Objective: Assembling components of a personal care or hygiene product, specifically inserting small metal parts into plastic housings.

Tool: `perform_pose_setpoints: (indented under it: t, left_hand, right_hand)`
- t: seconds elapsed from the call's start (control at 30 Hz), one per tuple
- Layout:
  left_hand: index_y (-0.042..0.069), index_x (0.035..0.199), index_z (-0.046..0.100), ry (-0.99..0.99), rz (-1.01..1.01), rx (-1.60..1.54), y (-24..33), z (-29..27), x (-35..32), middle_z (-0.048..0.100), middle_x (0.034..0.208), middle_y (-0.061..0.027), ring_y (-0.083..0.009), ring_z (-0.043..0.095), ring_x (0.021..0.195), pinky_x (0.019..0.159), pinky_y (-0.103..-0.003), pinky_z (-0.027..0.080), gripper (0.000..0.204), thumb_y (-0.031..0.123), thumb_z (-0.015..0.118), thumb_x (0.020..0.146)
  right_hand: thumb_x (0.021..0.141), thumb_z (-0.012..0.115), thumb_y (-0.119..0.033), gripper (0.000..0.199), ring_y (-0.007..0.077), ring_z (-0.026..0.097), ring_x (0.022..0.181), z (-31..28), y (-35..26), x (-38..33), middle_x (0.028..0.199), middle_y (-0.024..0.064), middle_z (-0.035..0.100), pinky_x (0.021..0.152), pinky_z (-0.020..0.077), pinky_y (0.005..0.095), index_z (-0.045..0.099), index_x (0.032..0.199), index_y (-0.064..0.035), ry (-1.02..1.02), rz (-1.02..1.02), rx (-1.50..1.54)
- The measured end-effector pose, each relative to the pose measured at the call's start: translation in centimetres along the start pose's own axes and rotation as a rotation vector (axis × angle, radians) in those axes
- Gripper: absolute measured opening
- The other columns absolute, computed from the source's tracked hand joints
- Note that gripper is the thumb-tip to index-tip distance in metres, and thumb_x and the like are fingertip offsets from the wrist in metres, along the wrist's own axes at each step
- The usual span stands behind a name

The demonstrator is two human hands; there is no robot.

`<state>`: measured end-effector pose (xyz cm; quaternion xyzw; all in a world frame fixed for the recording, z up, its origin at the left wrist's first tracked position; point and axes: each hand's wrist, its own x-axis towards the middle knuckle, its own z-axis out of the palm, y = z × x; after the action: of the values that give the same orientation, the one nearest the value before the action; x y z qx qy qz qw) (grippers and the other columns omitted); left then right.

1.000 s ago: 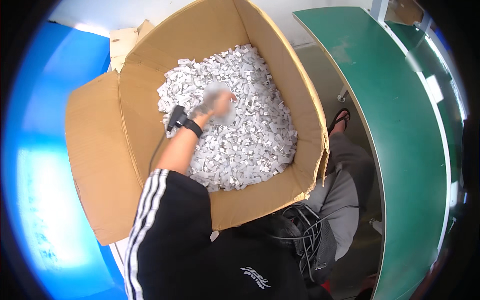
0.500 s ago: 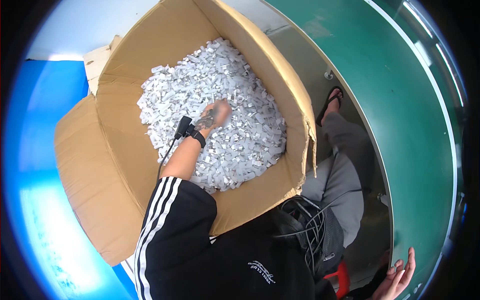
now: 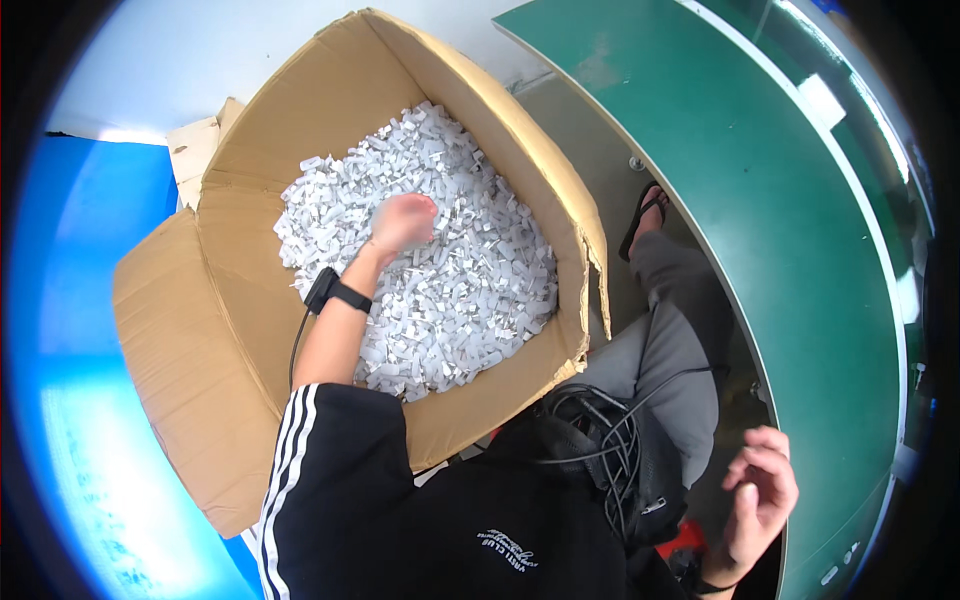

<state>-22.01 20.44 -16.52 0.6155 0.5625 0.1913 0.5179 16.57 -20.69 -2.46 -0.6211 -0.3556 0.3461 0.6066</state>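
My left hand (image 3: 403, 222) is raised over a heap of small white plastic pieces (image 3: 470, 290) with metal bits in a big cardboard box (image 3: 260, 120). Its fingers look curled closed, though the hand is partly blurred, and whatever they hold is hidden. A black strap with a small device (image 3: 325, 290) sits on that wrist, a cable running down from it. Off to the right, my right hand (image 3: 762, 497) hovers beside the edge of a green table. Its fingers are loosely bent and apart, with nothing in them.
The green table (image 3: 740, 150) curves along the right side. One box flap (image 3: 190, 350) folds outward at the left, near a blue surface (image 3: 90, 400). Coiled black cables (image 3: 610, 440) hang at my waist. My sandalled foot (image 3: 648, 215) rests on the floor between box and table.
My left hand has lifted off the heap, moved slightly left and turned over. My right hand has risen from the lower right edge and moved inward. The whole view has shifted a little.
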Motion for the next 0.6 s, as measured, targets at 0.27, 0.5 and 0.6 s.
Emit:
perform_pose_setpoints:
  t: [0.27,0.5,0.6]
  left_hand:
    - [0.004,0.092,0.047,-0.549,0.419,-0.664,18.1,9.7,-11.6,0.056,0.091,-0.0114,-0.0184,0.063,0.072,0.05,-0.033,0.057,0.019,0.021,0.055,0.095]
    - [-0.001,0.095,0.051,-0.746,0.431,-0.615,23.6,16.5,-17.7,0.063,0.085,-0.0095,-0.0139,0.065,0.074,0.063,-0.028,0.058,0.009,0.007,0.054,0.095]
    - [0.0,0.091,0.052,-0.829,0.258,-0.546,24.4,17.8,-18.2,0.06,0.088,-0.006,-0.0076,0.057,0.08,0.07,-0.021,0.047,0.011,0.007,0.061,0.09]
  right_hand:
    - [0.069,0.072,0.002,0.038,0.0174,0.063,0.075,9.5,-2.7,8.2,0.104,0.0144,0.058,0.062,0.0538,0.0281,0.068,0.106,-0.0032,-0.159,-0.689,-0.474]
    - [0.067,0.082,-0.007,0.04,0.0224,0.065,0.074,7.1,-2.2,7.6,0.1,0.0183,0.063,0.058,0.0548,0.0276,0.063,0.102,-0.0007,0.2,-0.949,-0.148]
    - [0.063,0.078,0.0,0.036,0.022,0.064,0.07,5.0,-3.5,7.3,0.092,0.0149,0.064,0.056,0.0538,0.028,0.066,0.097,0.0017,0.018,-0.915,-0.351]
